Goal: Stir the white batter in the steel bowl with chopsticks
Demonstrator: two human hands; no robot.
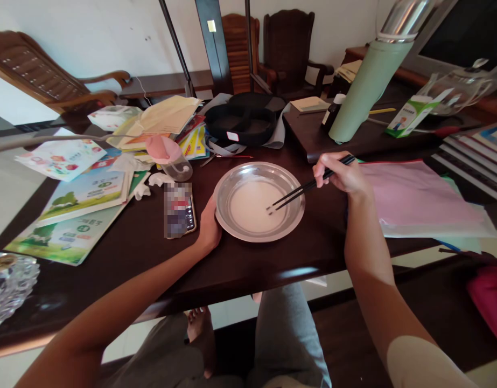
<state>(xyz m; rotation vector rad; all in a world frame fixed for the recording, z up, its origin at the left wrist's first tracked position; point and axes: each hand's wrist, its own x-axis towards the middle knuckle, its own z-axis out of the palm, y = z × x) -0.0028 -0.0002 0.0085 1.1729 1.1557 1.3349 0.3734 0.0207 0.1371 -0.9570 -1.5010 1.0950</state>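
Note:
A shiny metal bowl (288, 229) with a wide rim stands on the dark table, holding a milky pale liquid (254, 207). At its left side my left hand (210, 223) grips the rim, its fingertips hidden behind the bowl. My right hand (339, 172) is closed around a pair of black chopsticks (302, 189) with light-coloured tips. Those tips are over the liquid, slightly apart; whether they dip into it I cannot tell. A phone (179, 210) with a blurred screen lies just left of my left hand.
Left are workbooks (82, 199), a tissue pack (62, 159), a pink-lidded cup (167, 156) and a glass dish (9, 285). Behind the bowl sits a black bag (240, 121). Right are a tall green thermos (369, 81), a small carton (413, 116) and a pink folder (418, 194).

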